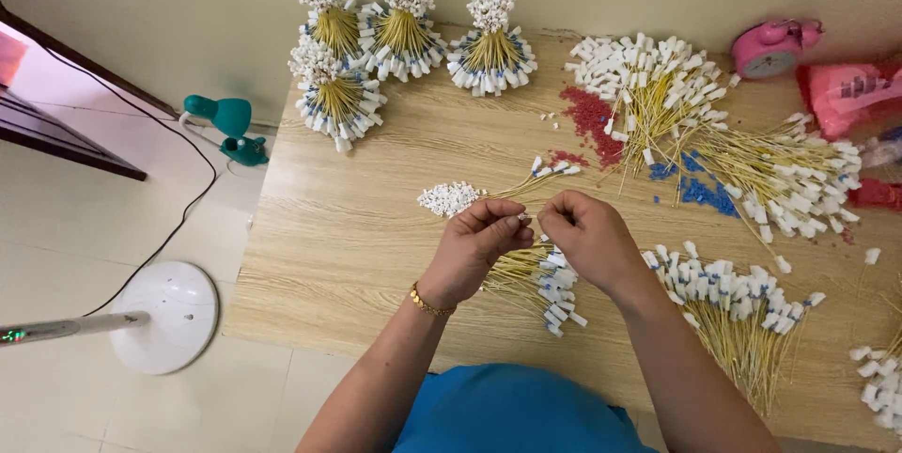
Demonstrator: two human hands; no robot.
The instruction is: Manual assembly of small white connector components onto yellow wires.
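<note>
My left hand (474,248) and my right hand (590,239) meet at the fingertips above the wooden table (357,227), pinching a thin yellow cable with a small white plug between them. A gold bracelet circles the left wrist. A small bundle of yellow cables with white plugs (451,197) lies just beyond the left hand. Under both hands rests another bundle with white and blue ends (550,284). To the right of my right wrist lies a loose fan of such cables (742,307).
Several tied upright cable bundles (399,25) stand at the table's far edge. Loose cable heaps (752,152), red beads (590,115) and blue beads (700,192) lie at far right, near a pink alarm clock (770,47). A white fan base (169,314) stands on the floor.
</note>
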